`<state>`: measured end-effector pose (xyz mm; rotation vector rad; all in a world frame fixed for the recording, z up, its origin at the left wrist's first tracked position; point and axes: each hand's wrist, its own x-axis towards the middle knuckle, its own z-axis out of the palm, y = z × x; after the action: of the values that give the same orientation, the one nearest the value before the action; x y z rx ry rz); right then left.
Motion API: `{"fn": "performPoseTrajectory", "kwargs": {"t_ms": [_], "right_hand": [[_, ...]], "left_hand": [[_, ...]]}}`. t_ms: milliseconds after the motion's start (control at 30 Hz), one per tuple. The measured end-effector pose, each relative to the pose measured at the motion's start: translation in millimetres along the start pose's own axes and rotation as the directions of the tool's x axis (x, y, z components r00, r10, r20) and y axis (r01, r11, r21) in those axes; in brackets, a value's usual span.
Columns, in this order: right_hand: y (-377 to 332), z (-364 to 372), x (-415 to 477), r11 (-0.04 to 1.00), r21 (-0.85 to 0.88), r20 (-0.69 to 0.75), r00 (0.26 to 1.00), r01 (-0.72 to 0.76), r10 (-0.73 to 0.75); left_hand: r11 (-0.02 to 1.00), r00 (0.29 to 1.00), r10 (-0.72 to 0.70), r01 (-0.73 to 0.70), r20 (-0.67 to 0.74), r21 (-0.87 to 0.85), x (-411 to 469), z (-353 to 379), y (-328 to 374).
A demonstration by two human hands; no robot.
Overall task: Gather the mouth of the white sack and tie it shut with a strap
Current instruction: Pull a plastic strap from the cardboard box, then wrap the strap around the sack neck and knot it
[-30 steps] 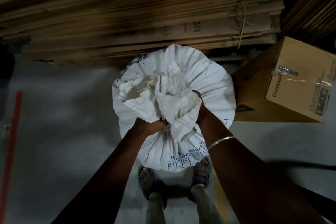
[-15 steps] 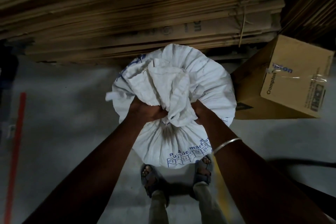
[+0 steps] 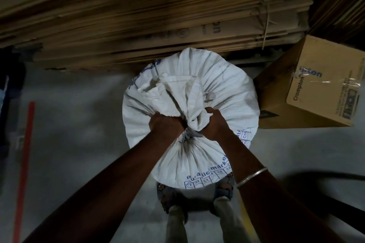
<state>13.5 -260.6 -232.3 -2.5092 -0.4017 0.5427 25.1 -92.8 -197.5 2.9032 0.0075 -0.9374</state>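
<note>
A full white woven sack (image 3: 227, 92) with blue print stands upright on the grey floor right in front of my feet. Its mouth (image 3: 177, 92) is bunched into a twisted neck at the top middle, with loose folds fanning away from me. My left hand (image 3: 166, 124) grips the neck from the left. My right hand (image 3: 213, 124), a metal bangle on its forearm, grips the same neck from the right. Both fists are closed tight on the fabric, side by side. No strap shows in this view.
A tall stack of flattened cardboard (image 3: 138, 16) fills the space just behind the sack. A brown Crompton carton (image 3: 320, 89) leans at the right, close to the sack. A red line (image 3: 25, 163) runs along the floor at the left. My sandalled feet (image 3: 169, 195) stand below the sack.
The loose, open folds of the mouth have been drawn in and twisted tighter. Both hands have closed in around the neck and now sit side by side on it.
</note>
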Motion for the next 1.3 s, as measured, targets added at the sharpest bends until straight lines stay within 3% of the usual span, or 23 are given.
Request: {"fn": "performPoseTrajectory", "kwargs": {"t_ms": [33, 100, 133, 233, 300, 367, 433, 567, 667, 733, 833, 900, 967, 1033, 1200, 1300], "right_hand": [[-7.2, -3.5, -2.4, 0.993, 0.085, 0.036, 0.997, -0.076, 0.073], [-19.0, -12.3, -8.6, 0.881, 0.365, 0.12, 0.954, -0.301, 0.275], [-22.9, -14.5, -12.1, 0.871, 0.396, 0.045, 0.953, -0.293, 0.3], [-26.1, -27.8, -13.3, 0.776, 0.543, -0.053, 0.91, -0.319, 0.411], [-17.9, -17.7, -14.9, 0.627, 0.621, 0.1, 0.841, -0.47, 0.531], [-22.6, -22.3, -19.6, 0.476, 0.706, 0.225, 0.804, -0.524, 0.55], [-22.2, -25.7, -23.7, 0.465, 0.734, 0.211, 0.817, -0.495, 0.536], [-31.0, -30.0, -33.8, 0.455, 0.734, 0.218, 0.809, -0.505, 0.546], [-38.3, -33.0, -35.8, 0.513, 0.675, 0.203, 0.801, -0.531, 0.563], [-38.0, -33.2, -35.9, 0.512, 0.645, 0.217, 0.778, -0.568, 0.589], [-40.9, -32.6, -38.6, 0.603, 0.531, 0.202, 0.78, -0.595, 0.593], [-45.7, -29.5, -40.6, 0.633, 0.499, 0.17, 0.783, -0.591, 0.598], [-45.4, -22.5, -41.4, 0.632, 0.466, 0.154, 0.76, -0.619, 0.631], [-47.7, -22.1, -44.0, 0.59, 0.45, 0.23, 0.725, -0.671, 0.649], [-52.1, -26.6, -52.6, 0.543, 0.359, 0.412, 0.651, -0.759, 0.638], [-56.1, -30.3, -55.4, 0.404, 0.447, 0.605, 0.603, -0.798, 0.521]], "left_hand": [[0.99, 0.993, 0.025, -0.041, -0.113, -0.135, -0.5, -2.0, 0.7], [0.976, 0.981, 0.174, -0.184, -0.087, -0.113, -10.6, -16.9, 8.5], [0.975, 0.952, 0.199, -0.216, -0.232, -0.051, -8.4, -6.6, 6.0], [0.925, 1.0, -0.019, 0.013, -0.012, -0.379, -18.2, -21.7, 14.0], [0.85, 0.992, -0.104, 0.128, 0.077, -0.51, -25.8, -30.1, 12.7], [0.702, 0.982, -0.165, 0.18, 0.088, -0.689, -30.3, -30.0, 7.9], [0.577, 0.972, -0.183, 0.228, 0.148, -0.784, -39.7, -24.8, 5.4], [0.435, 0.947, -0.196, 0.316, 0.254, -0.843, -53.8, -4.0, 0.8], [0.32, 0.929, -0.164, 0.368, 0.331, -0.873, -57.1, 0.4, 1.6], [0.353, 0.925, -0.116, 0.38, 0.363, -0.855, -54.8, 2.5, 0.7], [0.499, 0.921, -0.049, 0.358, 0.386, -0.789, -51.7, -2.7, 0.6], [0.526, 0.92, -0.077, 0.364, 0.383, -0.769, -47.8, -2.7, 0.2], [0.518, 0.921, -0.093, 0.37, 0.379, -0.772, -45.6, -3.5, 0.0], [0.494, 0.924, -0.059, 0.356, 0.378, -0.793, -41.9, -2.5, -4.1], [0.376, 0.894, 0.202, 0.306, 0.399, -0.875, -39.3, -12.6, -14.1], [0.364, 0.891, 0.252, 0.274, 0.378, -0.89, -38.0, -17.9, -10.7]]}}
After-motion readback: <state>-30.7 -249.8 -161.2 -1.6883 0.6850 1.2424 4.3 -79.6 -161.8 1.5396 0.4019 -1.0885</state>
